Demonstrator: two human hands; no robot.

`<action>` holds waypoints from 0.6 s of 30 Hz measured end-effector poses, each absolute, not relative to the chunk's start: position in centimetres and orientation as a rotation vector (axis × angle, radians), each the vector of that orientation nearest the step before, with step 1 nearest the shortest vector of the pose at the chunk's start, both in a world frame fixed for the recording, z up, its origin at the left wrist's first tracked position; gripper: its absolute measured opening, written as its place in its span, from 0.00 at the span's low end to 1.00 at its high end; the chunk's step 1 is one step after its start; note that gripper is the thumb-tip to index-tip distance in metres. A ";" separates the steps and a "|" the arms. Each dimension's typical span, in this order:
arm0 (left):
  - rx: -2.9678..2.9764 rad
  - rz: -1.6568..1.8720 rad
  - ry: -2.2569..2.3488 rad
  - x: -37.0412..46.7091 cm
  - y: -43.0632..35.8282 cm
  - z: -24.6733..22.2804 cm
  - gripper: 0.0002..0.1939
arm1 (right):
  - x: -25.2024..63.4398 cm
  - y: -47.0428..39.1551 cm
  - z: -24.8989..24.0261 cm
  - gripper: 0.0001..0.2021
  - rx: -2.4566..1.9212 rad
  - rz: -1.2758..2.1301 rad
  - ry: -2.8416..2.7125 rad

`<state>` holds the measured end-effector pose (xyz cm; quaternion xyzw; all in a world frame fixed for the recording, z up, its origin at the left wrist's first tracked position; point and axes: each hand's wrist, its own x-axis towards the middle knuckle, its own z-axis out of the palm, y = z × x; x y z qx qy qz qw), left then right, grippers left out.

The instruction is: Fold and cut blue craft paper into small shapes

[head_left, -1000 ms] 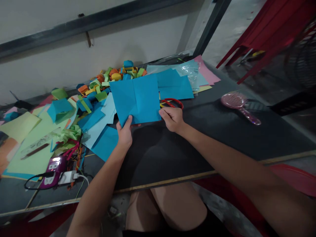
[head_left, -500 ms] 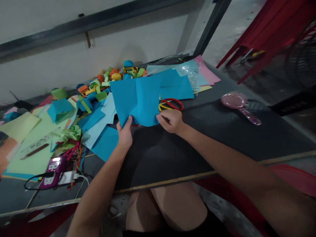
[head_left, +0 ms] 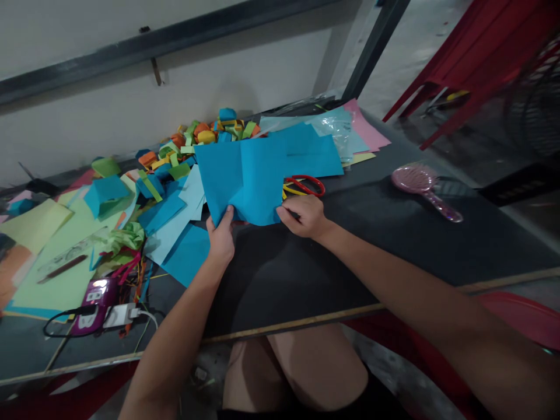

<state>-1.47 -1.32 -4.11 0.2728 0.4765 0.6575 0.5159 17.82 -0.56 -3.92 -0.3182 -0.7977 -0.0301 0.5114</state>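
Note:
A blue sheet of paper [head_left: 245, 181] with an upright crease near its middle is held up over the dark table. My left hand [head_left: 222, 236] grips its lower left corner, thumb lying on the near face. At the lower right edge my right hand [head_left: 303, 216] pinches the sheet between thumb and curled fingers. Just beyond that hand lie scissors with red and yellow handles [head_left: 308, 185], partly hidden by the paper. More blue sheets [head_left: 317, 154] rest behind, and others in blue [head_left: 188, 251] and pale blue [head_left: 170, 224] lie to the left.
Folded coloured paper pieces [head_left: 205, 135] are heaped along the wall. On the left are yellow-green sheets [head_left: 65, 251], a pencil-like stick [head_left: 63, 268] and a purple power strip [head_left: 94, 300] with cords. A pink hairbrush [head_left: 424, 184] lies right on the table [head_left: 385, 233]; a red chair [head_left: 476, 52] stands beyond.
Very little differs. The right edge of the blue sheet has shifted slightly to the right, while both hands keep their hold in nearly the same place.

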 end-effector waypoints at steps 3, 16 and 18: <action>0.667 1.584 1.124 -1.5 -1.3 -4.1 0.20 | 17.8 -0.5 -4.0 0.17 -0.778 -0.086 -1.926; 0.672 1.555 1.119 -1.6 -1.3 -4.3 0.20 | 17.8 -0.7 -3.7 0.15 -0.703 -0.032 -1.903; 0.653 1.562 1.141 -1.6 -1.3 -4.3 0.21 | 17.8 -0.7 -3.6 0.15 -0.696 -0.036 -1.907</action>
